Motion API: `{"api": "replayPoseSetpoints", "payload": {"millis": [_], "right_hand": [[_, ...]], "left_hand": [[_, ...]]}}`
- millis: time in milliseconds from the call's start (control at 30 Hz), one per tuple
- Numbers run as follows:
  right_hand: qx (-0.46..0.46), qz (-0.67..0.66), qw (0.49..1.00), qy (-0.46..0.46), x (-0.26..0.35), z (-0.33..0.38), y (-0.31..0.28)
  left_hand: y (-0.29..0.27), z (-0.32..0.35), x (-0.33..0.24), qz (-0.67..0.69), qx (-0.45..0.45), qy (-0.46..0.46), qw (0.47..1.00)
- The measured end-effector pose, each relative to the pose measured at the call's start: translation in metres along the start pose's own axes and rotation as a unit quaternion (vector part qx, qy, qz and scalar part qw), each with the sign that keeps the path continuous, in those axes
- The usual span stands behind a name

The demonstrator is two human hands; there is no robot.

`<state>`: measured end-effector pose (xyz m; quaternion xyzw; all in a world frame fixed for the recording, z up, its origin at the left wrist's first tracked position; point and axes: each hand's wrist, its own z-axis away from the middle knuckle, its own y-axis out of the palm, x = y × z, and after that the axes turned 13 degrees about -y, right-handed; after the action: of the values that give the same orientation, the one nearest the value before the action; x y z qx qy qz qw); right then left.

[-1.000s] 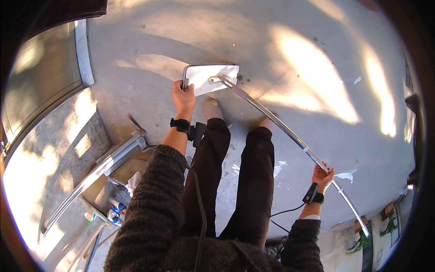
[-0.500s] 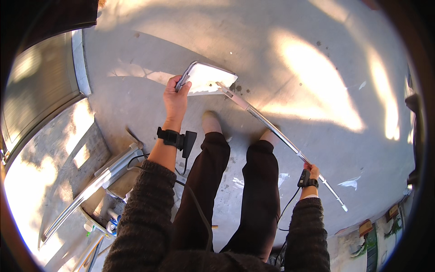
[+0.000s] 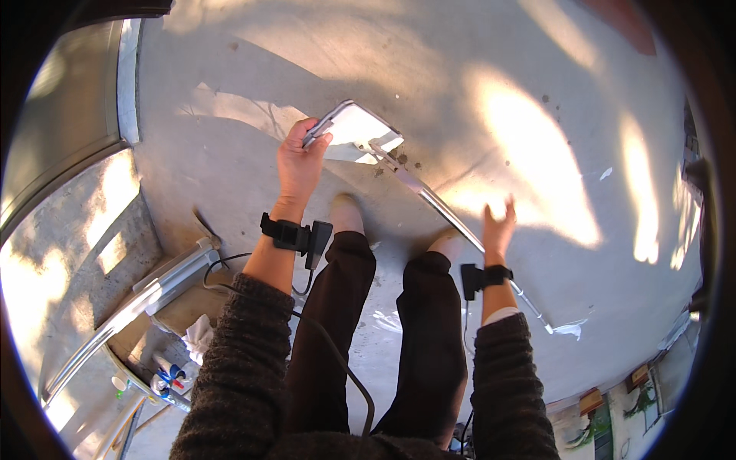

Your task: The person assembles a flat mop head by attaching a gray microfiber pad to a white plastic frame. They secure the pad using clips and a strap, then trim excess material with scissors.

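I stand on a grey concrete floor [image 3: 475,69] and look down at my dark trousers and light shoes. My left hand [image 3: 299,161] grips the near edge of a flat, pale metal plate [image 3: 360,126]. A long thin metal pole [image 3: 437,207] is fixed to the plate and runs down to the right, past my right foot. My right hand [image 3: 498,226] hovers at the middle of the pole with its fingers spread; it is blurred and does not clasp the pole. Both wrists carry black bands with small devices.
A long aluminium bar [image 3: 153,287] lies along a concrete step at the left. Near it are a white cloth [image 3: 198,337] and small bottles [image 3: 165,376]. A black cable [image 3: 322,345] hangs by my left leg. A white scrap [image 3: 571,330] lies by the pole's end.
My right hand has left the pole's far end, moved up along it and opened. The plate, still in my left hand, now sits tilted and further from my feet.
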<state>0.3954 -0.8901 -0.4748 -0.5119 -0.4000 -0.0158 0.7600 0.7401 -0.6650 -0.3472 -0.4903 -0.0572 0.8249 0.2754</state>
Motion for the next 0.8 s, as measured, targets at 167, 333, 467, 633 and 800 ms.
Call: {"api": "replayPoseSetpoints", "payload": {"millis": [167, 333, 467, 633, 800], "right_hand": [[0.159, -0.119, 0.921, -0.334, 0.241, -0.089, 0.043], [0.375, -0.140, 0.865, -0.304, 0.318, -0.134, 0.067], [0.395, -0.175, 0.850, -0.303, 0.321, -0.139, 0.079], [0.402, -0.171, 0.858, -0.271, 0.327, -0.140, 0.090], [0.390, -0.167, 0.864, -0.272, 0.332, -0.141, 0.095]], "left_hand": [[0.002, 0.002, 0.001, -0.035, 0.008, 0.046, 0.998], [-0.001, -0.004, 0.001, -0.068, -0.017, 0.063, 0.996], [-0.006, -0.013, 0.003, -0.060, -0.037, 0.090, 0.993], [-0.007, -0.019, 0.007, -0.088, -0.065, 0.079, 0.991], [-0.007, -0.025, 0.007, -0.107, -0.102, 0.092, 0.985]]}}
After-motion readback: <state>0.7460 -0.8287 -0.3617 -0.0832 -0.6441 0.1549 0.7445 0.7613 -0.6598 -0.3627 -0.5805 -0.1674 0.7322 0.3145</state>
